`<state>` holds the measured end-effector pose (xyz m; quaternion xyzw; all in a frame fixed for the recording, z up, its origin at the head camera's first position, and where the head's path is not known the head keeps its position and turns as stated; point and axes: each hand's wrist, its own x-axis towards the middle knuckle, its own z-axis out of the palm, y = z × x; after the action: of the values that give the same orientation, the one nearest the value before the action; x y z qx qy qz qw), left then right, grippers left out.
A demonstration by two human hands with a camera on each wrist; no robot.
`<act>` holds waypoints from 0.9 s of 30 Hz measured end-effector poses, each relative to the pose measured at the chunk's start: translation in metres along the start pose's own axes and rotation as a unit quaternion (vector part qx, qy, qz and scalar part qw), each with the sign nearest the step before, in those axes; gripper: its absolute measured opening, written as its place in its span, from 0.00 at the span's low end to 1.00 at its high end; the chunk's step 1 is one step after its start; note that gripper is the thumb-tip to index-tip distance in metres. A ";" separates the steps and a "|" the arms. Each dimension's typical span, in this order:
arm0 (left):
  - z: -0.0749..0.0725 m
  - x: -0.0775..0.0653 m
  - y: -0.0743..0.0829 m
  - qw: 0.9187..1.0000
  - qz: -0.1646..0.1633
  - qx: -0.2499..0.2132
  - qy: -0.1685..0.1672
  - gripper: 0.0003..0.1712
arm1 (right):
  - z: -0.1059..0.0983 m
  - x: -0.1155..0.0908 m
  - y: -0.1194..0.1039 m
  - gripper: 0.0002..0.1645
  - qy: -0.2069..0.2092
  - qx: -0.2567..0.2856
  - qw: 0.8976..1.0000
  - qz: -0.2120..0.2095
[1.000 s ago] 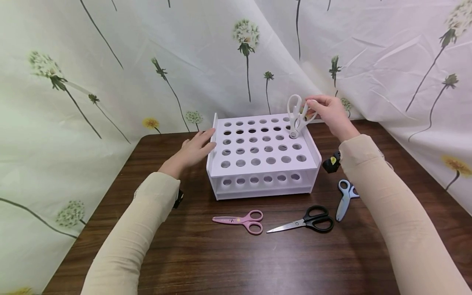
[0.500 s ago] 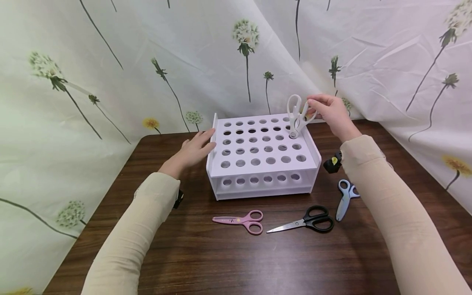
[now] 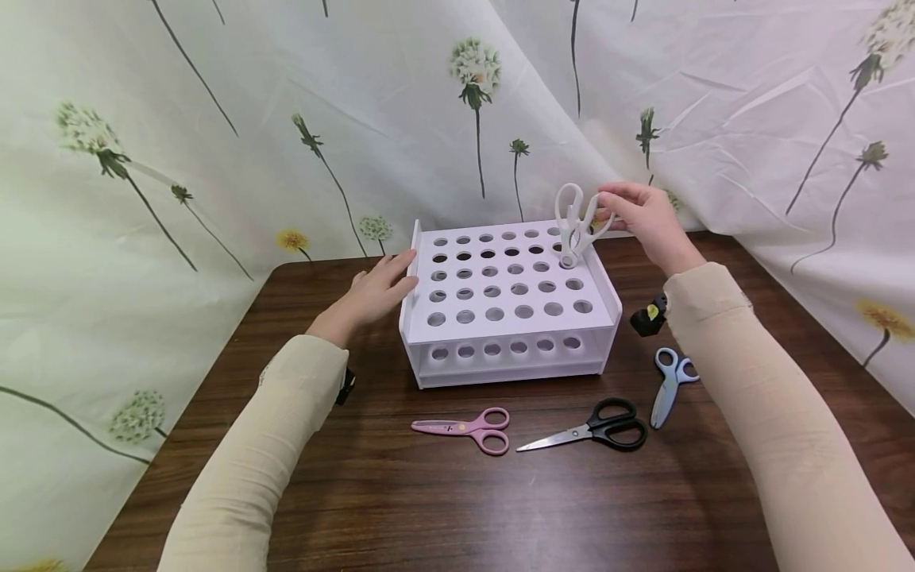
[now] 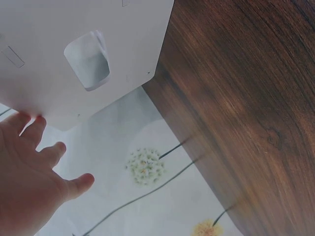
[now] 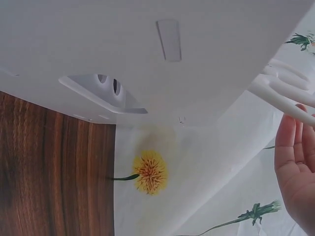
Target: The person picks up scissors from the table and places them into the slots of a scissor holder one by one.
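Observation:
White scissors stand handles up in a hole near the right end of a white rack, their blades hidden below its top. My right hand pinches the right handle loop between thumb and fingers. In the right wrist view the fingers meet the underside of a white handle. At the rack's left side, my left hand rests its fingertips on the upper edge. Spread fingers of that hand touch the side panel in the left wrist view.
On the dark wooden table, pink scissors, black-handled scissors and light blue scissors lie in front and to the right of the rack. A flower-printed white curtain hangs close behind.
My right hand has shifted very slightly to the right at the handle loop, while the white scissors stay in their hole. The left hand and the rack look the same.

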<state>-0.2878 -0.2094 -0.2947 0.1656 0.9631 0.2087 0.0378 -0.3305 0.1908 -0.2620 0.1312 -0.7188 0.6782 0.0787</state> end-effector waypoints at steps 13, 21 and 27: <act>0.000 0.001 -0.001 1.000 0.001 -0.005 0.003 0.33 | -0.011 -0.005 -0.003 0.22 -0.003 -0.014 1.000 0.006; 0.001 0.001 -0.001 1.000 0.001 -0.004 0.002 0.34 | -0.018 -0.006 -0.003 0.17 -0.001 0.031 1.000 0.001; 0.000 0.002 -0.001 1.000 0.000 -0.001 0.002 0.34 | -0.025 -0.008 -0.004 0.20 0.001 0.017 1.000 -0.002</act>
<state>-0.2895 -0.2094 -0.2955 0.1647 0.9631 0.2097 0.0358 -0.3232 0.2160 -0.2591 0.1335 -0.7070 0.6900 0.0783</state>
